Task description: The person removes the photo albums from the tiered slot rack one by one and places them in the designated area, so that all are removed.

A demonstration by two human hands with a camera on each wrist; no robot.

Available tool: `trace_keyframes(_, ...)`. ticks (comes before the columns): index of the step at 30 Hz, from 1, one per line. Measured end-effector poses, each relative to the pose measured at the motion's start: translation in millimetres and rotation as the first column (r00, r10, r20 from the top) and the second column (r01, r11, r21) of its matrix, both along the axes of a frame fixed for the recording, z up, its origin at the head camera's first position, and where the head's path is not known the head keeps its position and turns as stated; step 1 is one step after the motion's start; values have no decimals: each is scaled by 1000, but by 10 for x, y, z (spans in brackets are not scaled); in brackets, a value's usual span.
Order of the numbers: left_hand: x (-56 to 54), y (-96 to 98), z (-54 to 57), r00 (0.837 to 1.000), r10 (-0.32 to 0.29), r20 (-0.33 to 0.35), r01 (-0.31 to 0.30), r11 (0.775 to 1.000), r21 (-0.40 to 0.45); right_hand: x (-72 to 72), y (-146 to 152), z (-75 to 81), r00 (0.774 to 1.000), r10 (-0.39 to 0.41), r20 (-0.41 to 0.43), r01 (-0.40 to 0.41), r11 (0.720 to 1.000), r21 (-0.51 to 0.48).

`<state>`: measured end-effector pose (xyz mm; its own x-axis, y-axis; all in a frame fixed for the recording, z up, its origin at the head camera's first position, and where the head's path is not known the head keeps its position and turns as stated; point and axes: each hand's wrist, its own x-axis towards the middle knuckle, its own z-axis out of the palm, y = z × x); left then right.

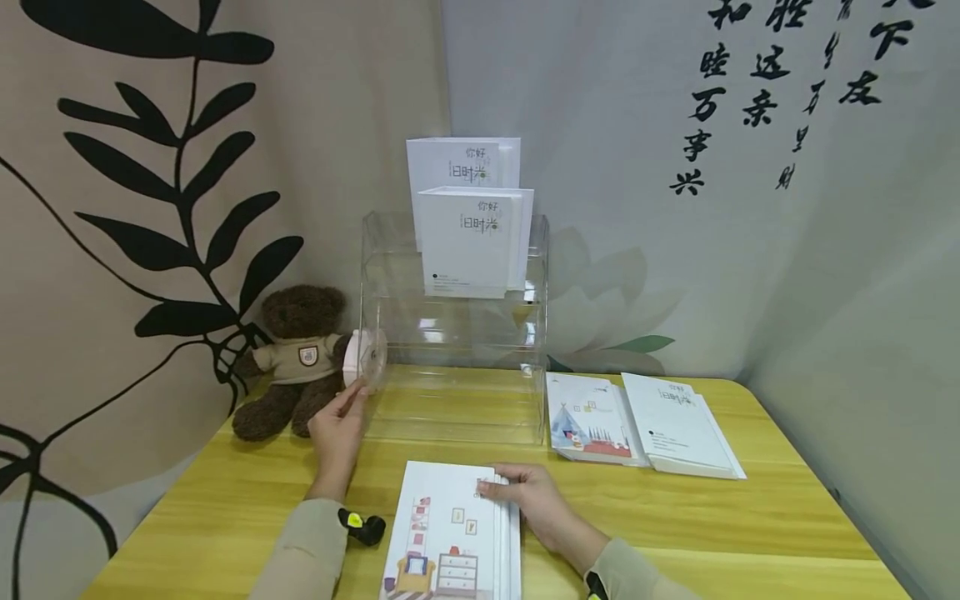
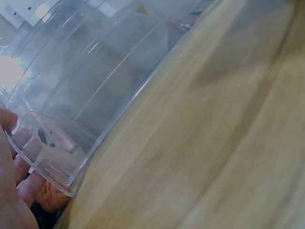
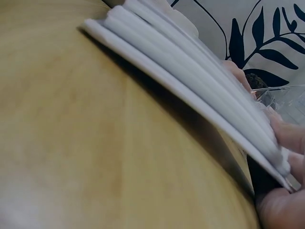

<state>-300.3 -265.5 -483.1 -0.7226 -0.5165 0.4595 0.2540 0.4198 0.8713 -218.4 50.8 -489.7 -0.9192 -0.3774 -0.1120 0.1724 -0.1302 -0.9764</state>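
Note:
A clear acrylic display rack [image 1: 457,408] with stepped tiers stands at the back of the table. My left hand [image 1: 339,429] holds the rack's lower left edge; in the left wrist view its fingers [image 2: 31,187] show beside the clear side wall. My right hand [image 1: 536,500] grips a stack of white notebooks [image 1: 450,533] by its right edge, thumb on the top cover. That cover has drawn furniture on it. In the right wrist view the stack [image 3: 190,86] is tilted, one edge lifted off the table. White notebooks [image 1: 468,250] stand in the rack's upper tiers.
Two piles of notebooks, one with a tent picture [image 1: 588,425] and one plain white [image 1: 678,429], lie right of the rack. A brown teddy bear [image 1: 303,367] sits left of it, near a pinkish-white round object [image 1: 362,358]. Fabric walls enclose the yellow wooden table [image 1: 750,533].

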Motion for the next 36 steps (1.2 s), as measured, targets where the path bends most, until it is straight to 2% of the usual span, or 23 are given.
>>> trace_keyframes(17, -6, 4, -11, 999, -12, 35, 11, 1000, 25, -5, -3, 13, 987, -12, -163, 32, 992, 122)
trace_keyframes(22, -3, -1, -9, 999, -12, 32, 11, 1000, 20, -19, 0, 7, 972, -12, -236, 61, 978, 200)
trace_keyframes(26, 8, -7, -14, 999, -14, 45, 13, 999, 30, -23, 12, -4, 957, 5, -290, 64, 972, 227)
trace_keyframes(32, 14, -16, -28, 997, -16, 79, 14, 999, 30, -20, 28, -18, 948, 38, -317, 43, 969, 245)
trace_keyframes(36, 2, -7, -13, 998, -20, 65, 18, 999, 29, -35, 38, -21, 932, 50, -359, 66, 951, 303)
